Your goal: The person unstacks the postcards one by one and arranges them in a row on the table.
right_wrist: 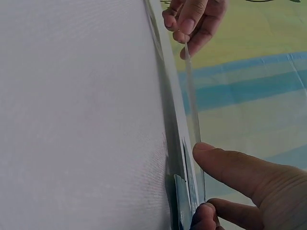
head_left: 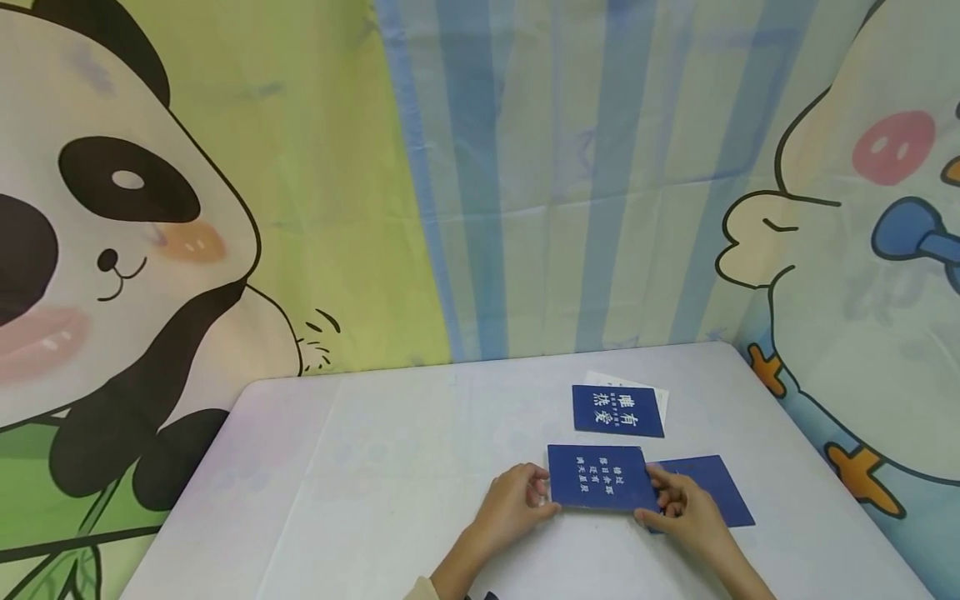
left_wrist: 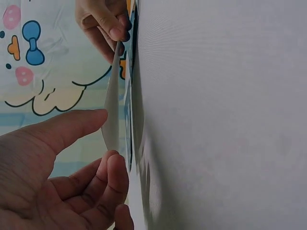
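Observation:
In the head view, a dark blue card (head_left: pixel 600 477) with white Chinese characters is held nearly level just above the white table. My left hand (head_left: pixel 512 502) pinches its left edge between thumb and fingers. At the opposite edge, my right hand (head_left: pixel 692 510) grips the right corner the same way. Both wrist views show the card edge-on, its pale underside (left_wrist: pixel 112 110) visible from the left, and raised off the tabletop. Partly beneath the right hand lies another blue card (head_left: pixel 716 485), its left part covered by the hand and the held card.
Behind the held card, a third blue card (head_left: pixel 617 410) with larger white characters lies on the table (head_left: pixel 375 483), overlapping a white printed card (head_left: pixel 662 402). Cloth curtains (head_left: pixel 525 183) with cartoon animals stand along the back and sides of the table.

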A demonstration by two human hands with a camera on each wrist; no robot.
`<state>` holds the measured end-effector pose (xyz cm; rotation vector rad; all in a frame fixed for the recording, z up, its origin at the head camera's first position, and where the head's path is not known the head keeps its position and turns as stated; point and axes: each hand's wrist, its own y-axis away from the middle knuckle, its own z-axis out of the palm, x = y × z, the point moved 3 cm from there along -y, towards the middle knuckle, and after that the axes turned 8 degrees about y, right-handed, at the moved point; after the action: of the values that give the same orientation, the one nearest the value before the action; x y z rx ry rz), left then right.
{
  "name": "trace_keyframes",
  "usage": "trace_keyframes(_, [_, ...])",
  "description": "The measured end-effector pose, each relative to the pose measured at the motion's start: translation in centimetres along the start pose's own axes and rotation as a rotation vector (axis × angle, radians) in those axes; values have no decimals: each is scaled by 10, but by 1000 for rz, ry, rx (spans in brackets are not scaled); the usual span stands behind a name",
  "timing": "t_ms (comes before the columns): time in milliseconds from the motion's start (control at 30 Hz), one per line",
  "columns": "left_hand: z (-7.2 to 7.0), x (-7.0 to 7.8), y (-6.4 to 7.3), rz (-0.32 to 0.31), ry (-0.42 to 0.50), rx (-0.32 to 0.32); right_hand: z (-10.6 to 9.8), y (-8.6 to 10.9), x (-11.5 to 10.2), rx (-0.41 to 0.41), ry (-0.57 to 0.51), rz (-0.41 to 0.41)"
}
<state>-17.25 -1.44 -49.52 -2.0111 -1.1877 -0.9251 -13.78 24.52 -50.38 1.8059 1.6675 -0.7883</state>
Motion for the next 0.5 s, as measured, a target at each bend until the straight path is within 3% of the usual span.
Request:
trace_keyframes(300, [-4, -2, 7, -35, 36, -44, 2, 8, -6, 35, 11, -83])
trace_keyframes(500, [-6, -2, 17, -47, 41, -60, 6, 15, -5, -20, -10, -30])
